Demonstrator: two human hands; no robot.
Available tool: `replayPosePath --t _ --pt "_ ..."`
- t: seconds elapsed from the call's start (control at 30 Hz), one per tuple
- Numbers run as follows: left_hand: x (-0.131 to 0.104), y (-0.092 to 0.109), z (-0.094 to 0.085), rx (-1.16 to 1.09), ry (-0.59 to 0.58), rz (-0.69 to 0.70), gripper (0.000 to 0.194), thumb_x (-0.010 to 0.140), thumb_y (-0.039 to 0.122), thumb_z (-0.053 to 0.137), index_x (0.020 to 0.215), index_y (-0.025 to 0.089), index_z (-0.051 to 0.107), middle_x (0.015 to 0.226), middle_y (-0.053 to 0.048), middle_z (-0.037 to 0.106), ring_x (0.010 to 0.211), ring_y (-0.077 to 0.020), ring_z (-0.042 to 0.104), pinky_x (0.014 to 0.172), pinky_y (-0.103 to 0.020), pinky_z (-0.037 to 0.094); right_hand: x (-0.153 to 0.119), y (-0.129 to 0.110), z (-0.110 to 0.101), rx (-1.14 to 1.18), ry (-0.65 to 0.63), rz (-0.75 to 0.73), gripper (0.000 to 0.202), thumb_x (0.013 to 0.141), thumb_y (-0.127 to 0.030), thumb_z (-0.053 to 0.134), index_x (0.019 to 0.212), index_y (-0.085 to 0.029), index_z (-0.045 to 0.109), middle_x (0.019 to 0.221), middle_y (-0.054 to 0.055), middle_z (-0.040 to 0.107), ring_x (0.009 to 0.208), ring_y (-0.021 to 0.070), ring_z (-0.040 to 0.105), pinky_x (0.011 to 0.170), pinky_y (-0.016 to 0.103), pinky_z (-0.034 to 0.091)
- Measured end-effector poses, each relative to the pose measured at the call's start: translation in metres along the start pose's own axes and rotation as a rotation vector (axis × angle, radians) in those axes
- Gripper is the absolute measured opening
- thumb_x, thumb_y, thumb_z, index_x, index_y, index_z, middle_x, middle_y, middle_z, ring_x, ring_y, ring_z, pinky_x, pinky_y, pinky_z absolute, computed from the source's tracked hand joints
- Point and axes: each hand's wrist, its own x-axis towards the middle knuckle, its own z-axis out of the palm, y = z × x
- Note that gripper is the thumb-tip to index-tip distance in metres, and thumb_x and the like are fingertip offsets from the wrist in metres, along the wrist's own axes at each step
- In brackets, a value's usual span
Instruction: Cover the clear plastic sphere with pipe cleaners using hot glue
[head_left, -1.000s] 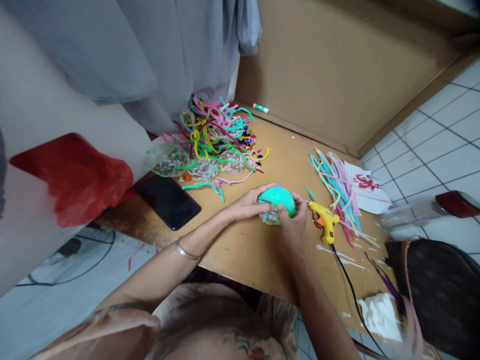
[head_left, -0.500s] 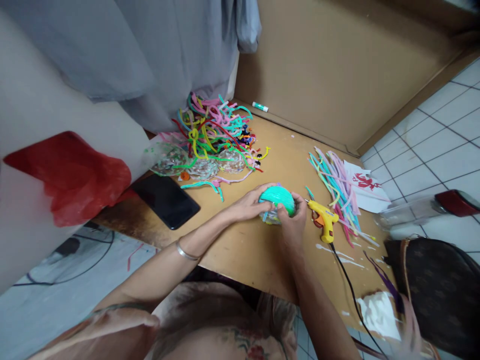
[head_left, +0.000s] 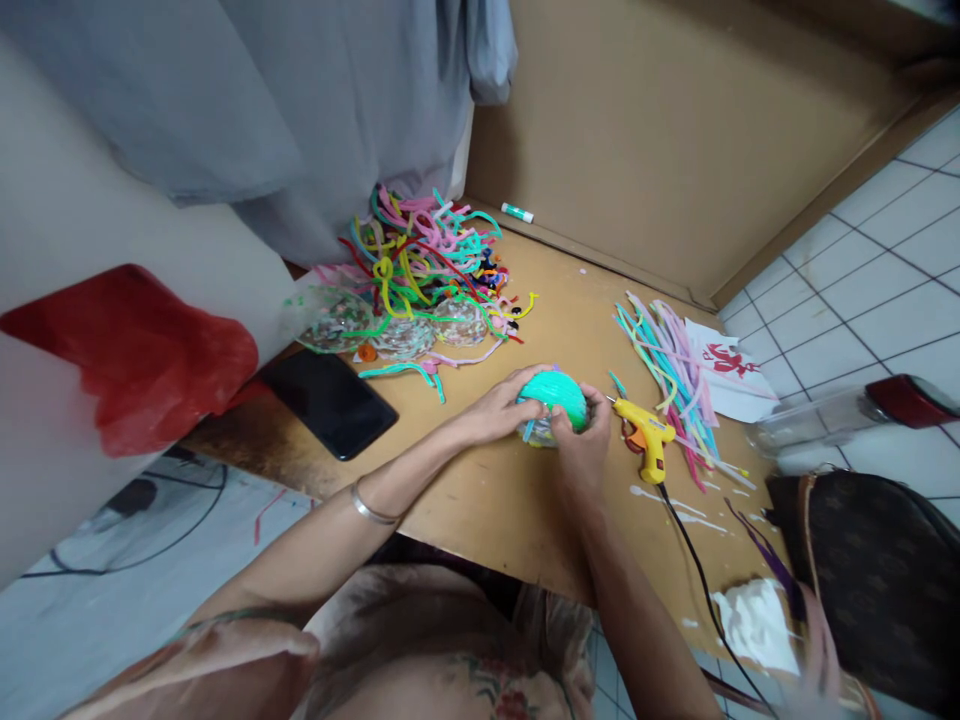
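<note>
Both of my hands grip a round ball (head_left: 553, 390) with a turquoise, fuzzy-looking top and a clear, mottled lower part. My left hand (head_left: 499, 410) wraps its left side, the thumb lying across the front. On the right side, my right hand (head_left: 587, 435) is closed around it, thumb pressed on the front near a green bit. The ball's underside is partly hidden. Just right of my right hand lies a yellow hot glue gun (head_left: 643, 437) with its nozzle toward the ball. A small turquoise piece (head_left: 616, 384) lies above the nozzle.
Pipe cleaners (head_left: 420, 250) are heaped at the back left beside clear mottled balls (head_left: 401, 335). More pipe cleaners (head_left: 671, 360) lie right. A phone (head_left: 334, 402), glue stick (head_left: 517, 212), paper (head_left: 731, 365), bottle (head_left: 817, 415), brown bag (head_left: 870, 580) and white tissue (head_left: 757, 622) surround the work area. A black cord (head_left: 694, 560) trails to the front.
The view has shifted very slightly. My hands keep the same grip on the ball, and nothing on the table has visibly moved.
</note>
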Motion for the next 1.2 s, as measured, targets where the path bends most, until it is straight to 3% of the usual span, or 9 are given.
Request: replayPosePath --t 0.33,0.47,0.63,0.97,1.13,1.2 --pt "-0.004 0.005 -0.004 0.002 -0.045 -0.006 0.073 0.075 0.031 0.06 0.145 0.018 0.043 0.148 -0.01 0.049 0.137 -0.0302 0.041 0.116 -0.045 0.03 -0.001 -0.003 0.002 -0.035 0.018 -0.001 0.051 0.061 -0.041 0.065 0.106 -0.019 0.052 0.107 0.009 0.059 0.1 0.024 0.057 0.091 0.043 0.048" --pt "-0.004 0.003 -0.008 -0.085 -0.09 -0.044 0.074 0.075 0.034 0.06 0.146 0.021 0.042 0.152 -0.008 0.045 0.141 -0.0313 0.036 0.118 -0.047 0.026 -0.002 -0.004 0.001 -0.073 0.016 -0.018 0.052 0.062 -0.039 0.064 0.109 -0.018 0.052 0.109 0.01 0.06 0.1 0.0238 0.057 0.091 0.043 0.049" --pt "-0.003 -0.001 -0.004 -0.218 -0.066 -0.046 0.073 0.078 0.044 0.065 0.145 0.023 0.045 0.153 -0.008 0.043 0.141 -0.0341 0.036 0.117 -0.048 0.027 -0.002 -0.003 0.0 -0.108 0.028 -0.043 0.051 0.065 -0.04 0.064 0.11 -0.019 0.052 0.109 0.009 0.061 0.101 0.0236 0.058 0.09 0.042 0.05" --pt "0.002 -0.013 0.018 -0.574 0.057 -0.075 0.063 0.075 0.037 0.076 0.133 0.021 0.059 0.14 -0.011 0.057 0.127 -0.032 0.053 0.108 -0.042 0.04 0.001 -0.013 -0.004 -0.057 0.07 -0.024 0.055 0.065 -0.046 0.066 0.112 -0.019 0.054 0.114 0.012 0.061 0.108 0.0273 0.058 0.092 0.045 0.05" --pt "0.007 -0.009 0.023 -0.887 0.026 -0.127 0.054 0.077 0.034 0.073 0.127 0.018 0.061 0.124 -0.013 0.068 0.115 -0.0309 0.063 0.099 -0.043 0.048 0.001 -0.012 -0.012 0.175 -0.003 -0.077 0.054 0.083 -0.052 0.055 0.125 -0.019 0.048 0.13 0.015 0.056 0.12 0.0252 0.056 0.099 0.044 0.046" --pt "0.008 -0.008 0.02 -0.967 -0.001 -0.15 0.048 0.078 0.036 0.07 0.121 0.016 0.063 0.119 -0.014 0.07 0.114 -0.0312 0.064 0.099 -0.045 0.048 0.003 -0.009 -0.014 0.243 0.023 -0.09 0.049 0.087 -0.051 0.05 0.125 -0.019 0.048 0.13 0.015 0.056 0.121 0.0236 0.056 0.1 0.043 0.045"
